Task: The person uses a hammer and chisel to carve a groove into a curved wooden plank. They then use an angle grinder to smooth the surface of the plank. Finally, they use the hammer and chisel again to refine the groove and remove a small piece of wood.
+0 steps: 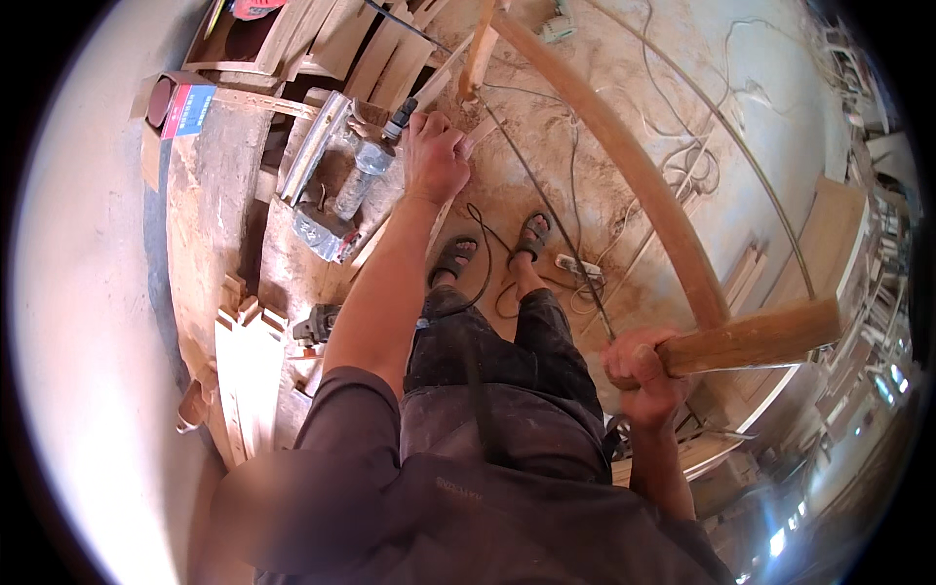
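My right hand (645, 378) is closed around the lower end of a wooden frame saw (624, 156), at the crosspiece by the blade. Its thin blade (541, 195) slants up and away to the far end of the frame, and a tension cord (751, 146) runs along the outer side. Over at the bench, my left hand (436, 161) has its fingers curled on a pale wooden strip (482, 133), which sticks out to the right past the bench edge. The blade's far part passes close to the strip; I cannot tell whether they touch.
Beside my left forearm, a metal vise (356, 180) sits on the dusty workbench (210, 205). A blue and red box (190, 109) and stacked wood strips (252, 375) lie farther left. Cables (682, 180) and a power strip (577, 265) lie on the floor. Boards (824, 234) stand at right.
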Demonstrator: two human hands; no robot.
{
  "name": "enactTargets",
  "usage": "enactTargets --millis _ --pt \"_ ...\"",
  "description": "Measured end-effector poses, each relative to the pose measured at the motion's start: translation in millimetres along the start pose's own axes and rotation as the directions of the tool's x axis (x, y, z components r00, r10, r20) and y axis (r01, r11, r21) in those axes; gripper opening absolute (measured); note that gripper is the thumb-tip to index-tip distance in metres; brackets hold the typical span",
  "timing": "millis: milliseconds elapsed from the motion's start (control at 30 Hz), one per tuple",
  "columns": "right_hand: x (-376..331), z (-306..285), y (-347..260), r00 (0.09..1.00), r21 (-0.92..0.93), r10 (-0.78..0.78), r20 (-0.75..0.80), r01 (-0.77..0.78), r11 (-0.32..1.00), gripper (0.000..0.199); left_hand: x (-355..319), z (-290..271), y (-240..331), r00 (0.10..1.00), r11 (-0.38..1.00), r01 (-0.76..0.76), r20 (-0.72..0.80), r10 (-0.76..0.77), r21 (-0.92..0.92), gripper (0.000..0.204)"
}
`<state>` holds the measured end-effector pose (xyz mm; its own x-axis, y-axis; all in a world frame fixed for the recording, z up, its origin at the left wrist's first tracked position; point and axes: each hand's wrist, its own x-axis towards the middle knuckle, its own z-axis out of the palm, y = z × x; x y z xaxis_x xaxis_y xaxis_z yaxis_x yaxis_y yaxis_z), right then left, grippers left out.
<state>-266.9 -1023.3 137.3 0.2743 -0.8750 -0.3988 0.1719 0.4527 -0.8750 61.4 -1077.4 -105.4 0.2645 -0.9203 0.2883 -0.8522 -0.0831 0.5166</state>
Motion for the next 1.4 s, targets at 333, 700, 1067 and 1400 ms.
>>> enactTargets --millis 333,700,1067,1400 --pt "38.4 -31.1 -30.2 0.960 -0.005 0.165 0.225 -0.168 0.986 0.020 5.2 6.1 4.7 0.997 0.994 0.077 -0.021 -0.076 0.072 0.006" --pt "28.4 9.6 -70.7 0.954 -0.138 0.253 0.162 -0.232 0.963 0.021 7.4 -2.6 11.4 0.992 0.995 0.068 0.100 -0.075 0.076 0.010" --pt "33.0 37.2 -98.5 0.963 -0.454 0.255 0.093 -0.187 0.871 0.013 8.2 -6.9 11.6 0.992 0.995 0.071 0.112 -0.064 -0.064 0.009" --pt "73.9 51.3 -41.4 0.950 -0.053 0.307 0.050 -0.304 0.951 0.007 10.6 -5.6 8.3 0.995 0.996 0.056 0.082 -0.050 -0.072 0.009"
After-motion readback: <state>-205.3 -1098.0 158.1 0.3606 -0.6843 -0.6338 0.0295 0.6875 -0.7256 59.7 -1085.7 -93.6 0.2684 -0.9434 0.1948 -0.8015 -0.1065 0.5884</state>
